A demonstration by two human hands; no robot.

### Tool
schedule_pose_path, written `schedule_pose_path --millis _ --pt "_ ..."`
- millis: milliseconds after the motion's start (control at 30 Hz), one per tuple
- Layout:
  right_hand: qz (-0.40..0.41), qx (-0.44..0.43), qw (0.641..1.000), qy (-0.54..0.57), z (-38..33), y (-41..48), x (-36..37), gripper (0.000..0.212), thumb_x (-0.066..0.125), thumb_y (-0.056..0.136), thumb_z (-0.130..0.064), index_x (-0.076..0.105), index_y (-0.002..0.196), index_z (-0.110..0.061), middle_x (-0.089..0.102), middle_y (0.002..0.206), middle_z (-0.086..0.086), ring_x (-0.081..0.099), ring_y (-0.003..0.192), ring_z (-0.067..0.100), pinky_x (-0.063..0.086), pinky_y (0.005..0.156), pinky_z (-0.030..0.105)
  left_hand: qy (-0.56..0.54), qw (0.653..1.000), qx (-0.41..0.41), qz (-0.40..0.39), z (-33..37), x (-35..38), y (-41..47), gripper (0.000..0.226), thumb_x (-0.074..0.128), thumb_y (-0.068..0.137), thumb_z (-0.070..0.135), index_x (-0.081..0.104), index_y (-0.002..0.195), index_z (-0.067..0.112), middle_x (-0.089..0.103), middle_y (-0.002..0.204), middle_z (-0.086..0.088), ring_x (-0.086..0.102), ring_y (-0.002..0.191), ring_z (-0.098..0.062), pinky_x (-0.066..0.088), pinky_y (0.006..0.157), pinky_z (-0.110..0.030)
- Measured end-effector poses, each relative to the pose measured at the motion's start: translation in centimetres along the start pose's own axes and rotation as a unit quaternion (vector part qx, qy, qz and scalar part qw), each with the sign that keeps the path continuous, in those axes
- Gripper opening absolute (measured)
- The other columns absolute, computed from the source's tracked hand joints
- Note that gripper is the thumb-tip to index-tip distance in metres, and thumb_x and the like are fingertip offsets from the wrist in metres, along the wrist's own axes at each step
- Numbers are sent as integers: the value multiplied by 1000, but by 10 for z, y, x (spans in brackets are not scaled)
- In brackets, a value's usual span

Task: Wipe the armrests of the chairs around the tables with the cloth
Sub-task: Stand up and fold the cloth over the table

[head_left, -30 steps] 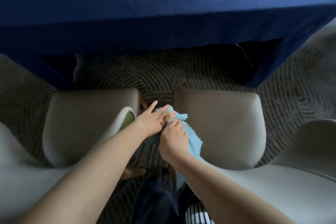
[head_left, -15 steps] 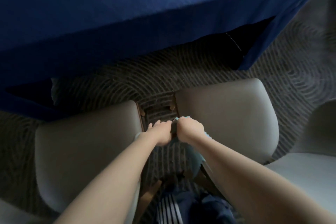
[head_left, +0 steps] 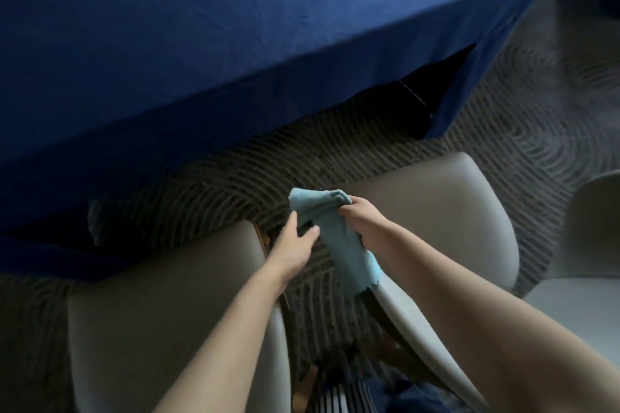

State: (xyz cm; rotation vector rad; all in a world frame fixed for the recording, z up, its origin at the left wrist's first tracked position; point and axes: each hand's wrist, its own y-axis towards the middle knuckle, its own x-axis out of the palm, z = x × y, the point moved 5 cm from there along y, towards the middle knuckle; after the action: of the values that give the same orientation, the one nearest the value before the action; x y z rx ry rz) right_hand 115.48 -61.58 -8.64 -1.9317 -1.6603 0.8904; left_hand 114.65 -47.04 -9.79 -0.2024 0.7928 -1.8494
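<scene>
Carpet, blue-clothed table | right hand grips light-blue cloth | left hand open, fingers touching cloth | no legible writing

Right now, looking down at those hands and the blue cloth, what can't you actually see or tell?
Head view only:
- The armrest under the light blue cloth: covered by the cloth and the right hand.
- Left hand: fingertips near the cloth; contact unclear.
- Under the table: the dark blue tablecloth and shadow hide it.
- The right beige chair: its seat back runs off the bottom edge.
- Far right carpet: motion-blurred.
</scene>
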Motion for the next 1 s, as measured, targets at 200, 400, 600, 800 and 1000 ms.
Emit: schedule_pose_path --millis 200,400,600,800,1000 --pt "35 -55 988 139 -35 -43 -52 38 38 86 10 66 82 -15 69 80 9 64 72 24 55 76 38 -104 994 43 -7 71 8 -16 32 54 95 19 54 126 14 63 121 -3 58 114 -17 41 106 -39" --pt "104 -123 957 241 -52 -106 -139 27 45 91 5 65 85 -13 69 72 7 65 64 20 55 69 36 -41 988 110 -102 159 73 -46 25 50 97 16 56 121 11 64 109 -2 62 89 -11 49 69 -9" --pt "145 -227 888 374 -40 -194 -221 15 51 95 -5 65 91 -8 68 76 12 64 61 21 55 66 38 6 968 186 -169 233 169 -108 28 50 98 19 56 122 8 64 117 -8 58 102 -16 45 81 -23" --pt "170 -329 818 440 12 -299 -308 24 57 88 -12 63 107 1 69 89 15 65 77 22 56 69 31 -15 945 261 -197 283 292 -191 51 68 79 37 59 118 5 68 111 -11 64 105 -23 49 97 -41" --pt "273 -393 764 433 111 -418 -417 56 75 74 -29 59 119 -2 66 110 26 65 95 31 54 85 42 -64 904 252 -338 292 438 -298 28 75 76 22 67 100 9 71 94 -10 67 83 -18 55 73 -28"
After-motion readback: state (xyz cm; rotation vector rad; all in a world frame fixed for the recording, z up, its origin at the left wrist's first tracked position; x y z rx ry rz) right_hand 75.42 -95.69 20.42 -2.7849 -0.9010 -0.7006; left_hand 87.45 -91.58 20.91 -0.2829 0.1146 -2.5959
